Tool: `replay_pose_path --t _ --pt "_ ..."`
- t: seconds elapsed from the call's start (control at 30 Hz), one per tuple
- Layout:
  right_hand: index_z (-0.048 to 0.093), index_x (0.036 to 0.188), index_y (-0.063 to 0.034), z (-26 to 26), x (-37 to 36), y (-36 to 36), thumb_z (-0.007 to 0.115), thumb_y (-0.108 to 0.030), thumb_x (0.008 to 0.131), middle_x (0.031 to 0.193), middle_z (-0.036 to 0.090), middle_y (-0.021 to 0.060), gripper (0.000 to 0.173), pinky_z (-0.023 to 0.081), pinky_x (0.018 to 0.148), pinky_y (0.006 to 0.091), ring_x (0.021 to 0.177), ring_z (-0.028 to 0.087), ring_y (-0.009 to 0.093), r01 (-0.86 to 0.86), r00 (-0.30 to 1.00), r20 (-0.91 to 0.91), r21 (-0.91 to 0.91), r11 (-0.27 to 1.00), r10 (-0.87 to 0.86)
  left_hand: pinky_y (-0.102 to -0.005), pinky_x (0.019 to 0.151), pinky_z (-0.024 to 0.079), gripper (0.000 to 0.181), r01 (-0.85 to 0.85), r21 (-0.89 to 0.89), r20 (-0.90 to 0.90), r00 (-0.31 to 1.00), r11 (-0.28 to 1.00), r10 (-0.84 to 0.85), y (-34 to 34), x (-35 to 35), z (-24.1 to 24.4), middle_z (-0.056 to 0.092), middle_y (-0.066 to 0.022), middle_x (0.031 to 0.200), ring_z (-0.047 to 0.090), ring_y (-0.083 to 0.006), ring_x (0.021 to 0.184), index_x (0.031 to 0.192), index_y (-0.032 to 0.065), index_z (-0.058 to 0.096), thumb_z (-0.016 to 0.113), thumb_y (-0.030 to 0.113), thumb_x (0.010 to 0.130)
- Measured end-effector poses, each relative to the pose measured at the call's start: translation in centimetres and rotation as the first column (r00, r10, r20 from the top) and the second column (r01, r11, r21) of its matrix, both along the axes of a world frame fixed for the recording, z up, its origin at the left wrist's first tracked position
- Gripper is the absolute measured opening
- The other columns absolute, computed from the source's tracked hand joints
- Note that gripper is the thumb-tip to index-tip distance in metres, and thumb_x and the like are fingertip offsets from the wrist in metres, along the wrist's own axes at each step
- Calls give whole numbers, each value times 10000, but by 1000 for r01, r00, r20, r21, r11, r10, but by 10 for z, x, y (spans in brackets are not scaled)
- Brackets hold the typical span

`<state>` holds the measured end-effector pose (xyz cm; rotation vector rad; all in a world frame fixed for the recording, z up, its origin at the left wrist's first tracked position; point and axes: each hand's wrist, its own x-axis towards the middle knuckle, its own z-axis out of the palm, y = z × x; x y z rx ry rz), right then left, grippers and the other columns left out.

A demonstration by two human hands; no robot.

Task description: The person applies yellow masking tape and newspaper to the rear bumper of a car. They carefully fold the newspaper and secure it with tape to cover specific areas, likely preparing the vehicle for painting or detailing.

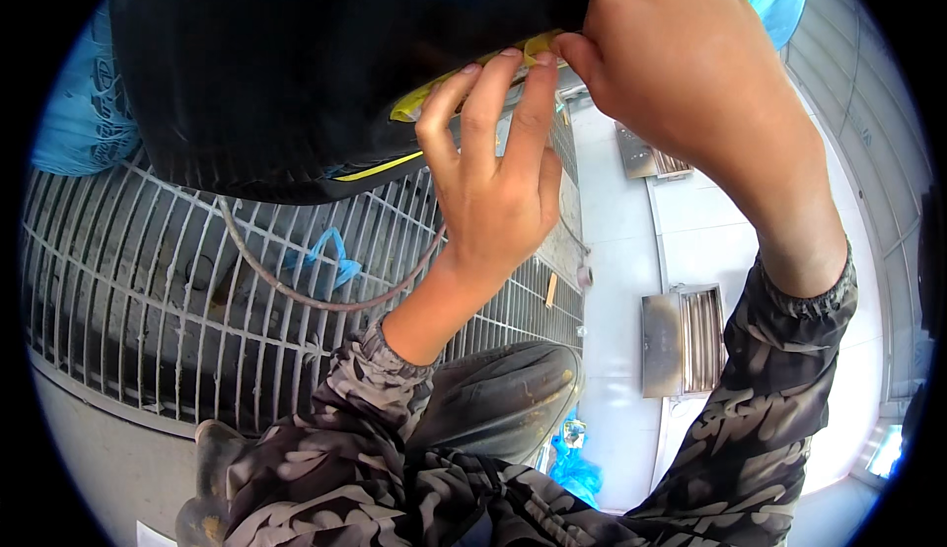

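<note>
Above me is a glossy black vehicle panel point(311, 51). A recess in its lower edge is lined with yellow masking tape point(405, 108), part of which stands up in a small loop by my fingers. My right hand point(688, 66) pinches the tape at its right end; the index fingertip is hidden behind the hand. Just left of it, my left hand point(492, 170) reaches up with fingers apart, their tips resting on the taped edge. Another yellow tape line point(379, 167) runs along the panel's lower rim. Blue masking film point(85, 103) hangs at the left.
Beneath the panel is a metal floor grating point(170, 303), with a reddish hose point(296, 294) curving across it. A blue film scrap point(336, 258) lies there. My bent knee point(503, 392) rests close by. Metal-framed fixtures point(681, 343) are on the white wall point(618, 310) at right.
</note>
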<state>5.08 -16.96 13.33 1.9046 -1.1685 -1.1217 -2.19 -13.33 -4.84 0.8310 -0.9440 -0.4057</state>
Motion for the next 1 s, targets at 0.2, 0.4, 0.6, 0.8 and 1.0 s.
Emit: replay_pose_path --t 0.2,0.4,0.6,0.8,1.0 --pt "688 634 -3 -1 19 13 663 -248 826 615 636 187 312 548 606 442 632 663 366 89 991 -86 -125 988 -100 -460 1063 342 564 35 -26 -11 999 999 -35 0 -3 -4 496 -147 1355 414 -347 1235 1311 -35 585 571 -23 748" --pt "752 704 -22 6 -8 6 706 -256 856 592 634 178 282 536 603 425 592 649 351 70 994 95 -142 987 -57 -466 1096 298 558 78 -73 -5 997 994 -79 1 -6 -11 450 -193 1369 378 -355 1278 1363 -70 510 546 13 813" --pt "764 709 -29 4 -15 9 697 -246 861 605 638 193 273 546 604 404 595 656 351 -34 994 92 -175 984 51 -474 1063 326 541 69 -76 -60 995 995 -74 1 -4 -4 466 -200 1340 406 -359 1233 1332 -76 526 558 32 803" --pt "757 688 -33 -1 -14 9 720 -264 842 604 635 199 280 546 590 410 603 661 356 -27 998 48 -213 977 38 -450 1017 390 590 14 -50 -82 996 999 -18 0 -2 2 488 -203 1289 439 -371 1181 1303 -96 554 564 -30 717" --pt "730 671 -27 -12 7 11 706 -271 831 604 634 195 293 548 592 420 610 665 360 -31 999 -45 -245 969 20 -464 1023 385 648 -14 -31 -31 999 999 13 -2 -3 3 478 -209 1285 427 -372 1190 1345 -112 525 565 -50 701"
